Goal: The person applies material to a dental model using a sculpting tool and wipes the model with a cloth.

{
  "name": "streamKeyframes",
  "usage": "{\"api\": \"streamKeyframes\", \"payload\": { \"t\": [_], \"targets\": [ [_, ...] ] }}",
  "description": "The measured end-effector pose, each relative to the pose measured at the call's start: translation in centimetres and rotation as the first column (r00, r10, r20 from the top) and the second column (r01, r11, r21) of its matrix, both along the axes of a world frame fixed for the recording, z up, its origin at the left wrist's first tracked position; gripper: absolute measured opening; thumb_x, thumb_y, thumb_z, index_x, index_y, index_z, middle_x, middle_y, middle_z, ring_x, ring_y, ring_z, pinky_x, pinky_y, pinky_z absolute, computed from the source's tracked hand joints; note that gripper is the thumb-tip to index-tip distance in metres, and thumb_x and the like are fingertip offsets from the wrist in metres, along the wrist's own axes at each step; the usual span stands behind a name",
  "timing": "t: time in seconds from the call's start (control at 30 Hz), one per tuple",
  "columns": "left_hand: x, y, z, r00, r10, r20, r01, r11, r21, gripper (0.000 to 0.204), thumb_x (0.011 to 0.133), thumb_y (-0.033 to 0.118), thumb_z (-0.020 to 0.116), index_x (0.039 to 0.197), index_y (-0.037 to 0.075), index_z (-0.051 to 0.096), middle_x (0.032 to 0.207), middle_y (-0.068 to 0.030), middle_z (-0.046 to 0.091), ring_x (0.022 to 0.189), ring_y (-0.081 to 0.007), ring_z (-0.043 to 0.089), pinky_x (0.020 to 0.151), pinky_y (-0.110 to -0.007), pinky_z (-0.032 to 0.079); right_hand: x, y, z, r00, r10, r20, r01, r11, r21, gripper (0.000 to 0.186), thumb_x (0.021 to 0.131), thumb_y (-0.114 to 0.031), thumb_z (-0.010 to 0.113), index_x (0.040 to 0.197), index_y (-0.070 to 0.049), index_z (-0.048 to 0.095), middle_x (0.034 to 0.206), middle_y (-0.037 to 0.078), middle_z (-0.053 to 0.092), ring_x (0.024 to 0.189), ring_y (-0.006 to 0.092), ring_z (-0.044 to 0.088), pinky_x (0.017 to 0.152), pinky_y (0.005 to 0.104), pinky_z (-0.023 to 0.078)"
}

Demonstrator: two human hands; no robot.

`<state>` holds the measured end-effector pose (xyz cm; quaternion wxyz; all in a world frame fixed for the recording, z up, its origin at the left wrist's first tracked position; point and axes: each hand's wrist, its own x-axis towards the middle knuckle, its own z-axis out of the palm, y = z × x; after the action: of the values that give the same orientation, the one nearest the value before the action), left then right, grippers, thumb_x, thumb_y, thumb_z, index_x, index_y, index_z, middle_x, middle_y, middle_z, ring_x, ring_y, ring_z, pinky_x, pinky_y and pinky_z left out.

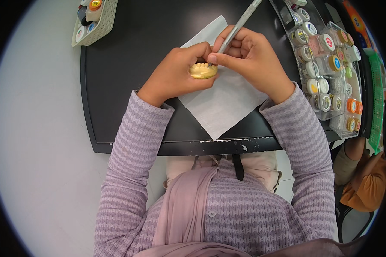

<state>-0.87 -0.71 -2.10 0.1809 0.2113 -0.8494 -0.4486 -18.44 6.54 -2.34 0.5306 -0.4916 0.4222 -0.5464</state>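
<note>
A yellow dental cast with a row of moulded teeth is gripped by my left hand, thumb along its near side and fingers behind it. My right hand pinches a slim silver handpiece-like tool, its shaft slanting up to the far right. The tool's tip meets the right part of the teeth; the exact point of contact is too small to make out. Under both hands lies a sheet of white paper, set askew on the black table.
Clear plastic organisers full of small lidded jars line the table's right side. A cream basket of bottles stands at the far left. Beyond the organisers is a green basket. Another person's orange-clad body shows at the lower right.
</note>
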Motion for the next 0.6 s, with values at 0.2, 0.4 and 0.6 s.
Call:
{"api": "streamKeyframes", "payload": {
  "t": [0.2, 0.4, 0.6],
  "targets": [
    [0.04, -0.01, -0.10, 1.000, 0.007, -0.012, -0.007, 1.000, -0.001, 0.025, 0.069, 0.009, 0.074, 0.080, 0.004, 0.052, 0.065, 0.0006, 0.051, 0.057, -0.0070, 0.047, 0.052, -0.023, 0.038, 0.16, -0.01, 0.03, 1.000, -0.015, 0.017, 0.015, 1.000, 0.003, 0.022, 0.081, -0.005, 0.070, 0.097, 0.004, 0.057, 0.092, 0.010, 0.066, 0.088, 0.0165, 0.066, 0.077, 0.0255, 0.054],
    [0.01, 0.03, -0.05, 1.000, 0.006, 0.000, -0.006, 1.000, 0.006, 0.025, 0.068, 0.009, 0.074, 0.080, 0.004, 0.052, 0.065, 0.0006, 0.051, 0.057, -0.0070, 0.047, 0.053, -0.023, 0.038, -0.04, -0.01, 0.09, 1.000, 0.006, 0.030, -0.006, 1.000, 0.011, 0.022, 0.081, -0.005, 0.070, 0.097, 0.004, 0.057, 0.091, 0.010, 0.066, 0.087, 0.0167, 0.066, 0.077, 0.0256, 0.054],
    [0.02, 0.03, 0.20, 1.000, 0.009, 0.014, -0.009, 1.000, 0.024, 0.025, 0.069, 0.009, 0.073, 0.080, 0.004, 0.052, 0.066, -0.0013, 0.053, 0.058, -0.0091, 0.049, 0.054, -0.024, 0.040, 0.22, 0.04, -0.03, 0.999, -0.014, 0.036, 0.015, 1.000, -0.010, 0.021, 0.081, -0.005, 0.069, 0.096, 0.004, 0.057, 0.090, 0.010, 0.066, 0.086, 0.0166, 0.066, 0.077, 0.0254, 0.054]
  ]
}}
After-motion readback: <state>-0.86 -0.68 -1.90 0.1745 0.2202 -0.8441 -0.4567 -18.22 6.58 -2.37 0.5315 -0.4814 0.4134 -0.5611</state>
